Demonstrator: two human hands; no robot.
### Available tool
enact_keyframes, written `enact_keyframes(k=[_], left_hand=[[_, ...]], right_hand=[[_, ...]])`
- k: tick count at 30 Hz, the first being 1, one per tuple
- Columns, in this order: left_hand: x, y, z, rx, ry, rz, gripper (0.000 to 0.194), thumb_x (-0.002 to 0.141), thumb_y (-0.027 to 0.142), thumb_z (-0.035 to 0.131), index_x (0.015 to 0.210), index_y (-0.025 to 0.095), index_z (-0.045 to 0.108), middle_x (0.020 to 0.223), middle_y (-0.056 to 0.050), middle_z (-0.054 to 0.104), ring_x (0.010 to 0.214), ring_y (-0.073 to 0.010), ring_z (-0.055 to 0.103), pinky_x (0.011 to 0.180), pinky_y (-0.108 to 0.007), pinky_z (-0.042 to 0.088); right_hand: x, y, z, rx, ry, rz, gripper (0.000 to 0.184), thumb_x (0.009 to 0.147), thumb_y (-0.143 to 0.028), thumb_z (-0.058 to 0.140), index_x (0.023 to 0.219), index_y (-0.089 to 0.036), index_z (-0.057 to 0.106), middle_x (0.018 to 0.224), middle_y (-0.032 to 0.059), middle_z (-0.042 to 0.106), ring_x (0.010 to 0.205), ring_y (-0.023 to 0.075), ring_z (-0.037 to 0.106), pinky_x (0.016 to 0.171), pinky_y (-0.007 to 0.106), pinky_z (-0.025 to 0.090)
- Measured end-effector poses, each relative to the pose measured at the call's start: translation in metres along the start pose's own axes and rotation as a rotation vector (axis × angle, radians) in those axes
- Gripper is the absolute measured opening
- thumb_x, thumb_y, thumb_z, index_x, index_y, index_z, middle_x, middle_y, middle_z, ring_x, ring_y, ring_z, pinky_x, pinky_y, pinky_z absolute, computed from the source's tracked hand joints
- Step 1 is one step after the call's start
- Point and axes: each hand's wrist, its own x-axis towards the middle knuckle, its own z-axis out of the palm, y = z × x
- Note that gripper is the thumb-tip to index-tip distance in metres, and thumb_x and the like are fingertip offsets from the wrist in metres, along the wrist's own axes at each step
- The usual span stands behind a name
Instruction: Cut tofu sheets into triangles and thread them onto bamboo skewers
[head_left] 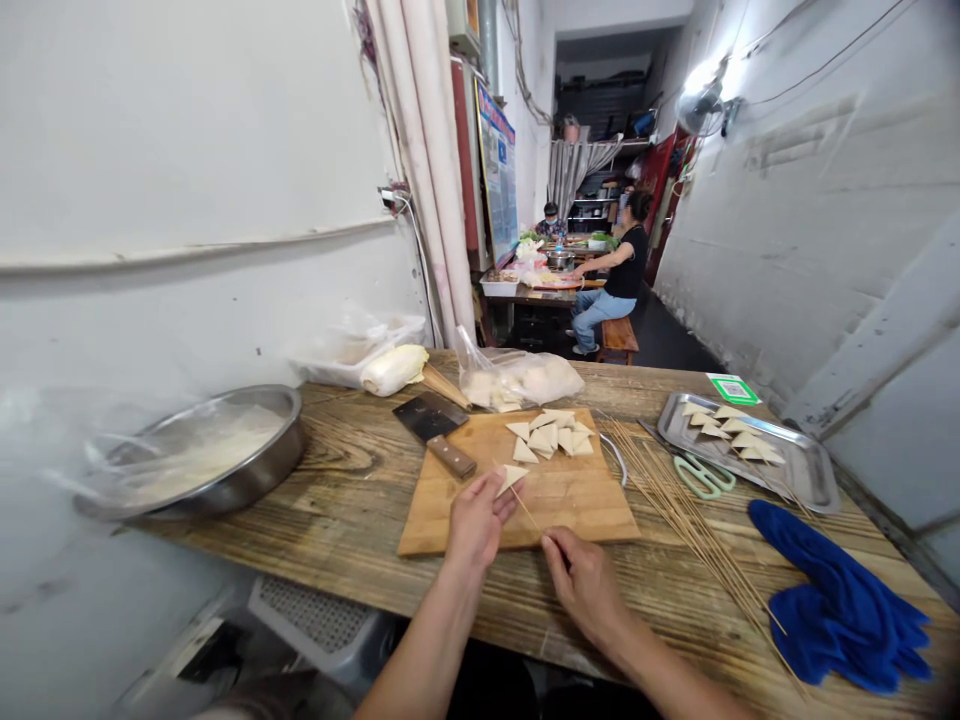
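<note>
1. Just below frame centre, I see the left hand (477,517) pinching a pale, flat, triangular slice (511,481).
2. The right hand (587,581), lower centre, pinches a thin, tan wooden skewer (530,514) reaching that slice.
3. Beneath, a rectangular, light-brown wooden board (441,512) bears a heap of similar slices (553,434), mid-frame.

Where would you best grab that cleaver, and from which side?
Probably by its wooden handle, from the person's near side: the cleaver appears to lie flat, with the handle angled nearward over the cutting board and the dark blade pointing away. The left hand is close by.
</note>
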Motion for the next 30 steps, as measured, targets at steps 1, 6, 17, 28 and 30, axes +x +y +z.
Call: enact_keyframes(k=[1,6,17,28,30], left_hand=[[0.002,0.002,-0.002,0.003,0.014,0.009,0.009,0.074,0.016,0.064,0.081,0.012,0.06,0.081,-0.009,0.069,0.074,-0.017,0.067,0.074,-0.028,0.052],[0.001,-0.003,0.0,0.013,-0.022,-0.039,0.01,0.073,0.016,0.064,0.081,0.012,0.06,0.084,-0.01,0.069,0.075,-0.0178,0.067,0.072,-0.028,0.052],[-0.01,-0.037,0.02,0.282,-0.271,-0.037,0.035,0.072,0.041,0.062,0.087,0.01,0.062,0.084,-0.013,0.067,0.072,-0.0179,0.064,0.066,-0.028,0.05],[0.065,-0.011,0.033,1.581,0.255,0.562,0.04,0.061,0.046,0.066,0.082,0.012,0.062,0.096,-0.021,0.061,0.098,-0.0314,0.055,0.082,-0.035,0.038],[0.07,-0.01,0.036,1.563,0.204,0.517,0.031,0.059,0.041,0.068,0.075,0.015,0.062,0.089,-0.017,0.064,0.092,-0.0286,0.058,0.076,-0.032,0.039]], right_hand=[[-0.001,0.0,0.001,-0.004,-0.014,-0.009,0.028,0.092,-0.026,0.034,0.086,-0.017,0.059,0.068,0.0027,0.064,0.06,0.0143,0.062,0.058,0.021,0.042],[-0.002,0.003,0.007,-0.023,0.008,-0.026,0.03,0.092,-0.025,0.032,0.084,-0.017,0.059,0.064,0.0028,0.063,0.056,0.0137,0.06,0.055,0.021,0.04],[0.011,0.014,-0.011,-0.018,0.197,0.081,0.03,0.091,-0.027,0.031,0.083,-0.016,0.058,0.069,0.005,0.065,0.059,0.0156,0.061,0.056,0.023,0.042],[0.016,0.021,-0.019,-0.037,0.227,0.166,0.033,0.09,-0.029,0.031,0.079,-0.017,0.059,0.068,0.0054,0.066,0.06,0.0165,0.061,0.056,0.023,0.041],[0.015,0.022,-0.02,-0.031,0.232,0.169,0.032,0.09,-0.028,0.031,0.079,-0.017,0.059,0.069,0.0052,0.066,0.06,0.0163,0.061,0.056,0.023,0.041]])
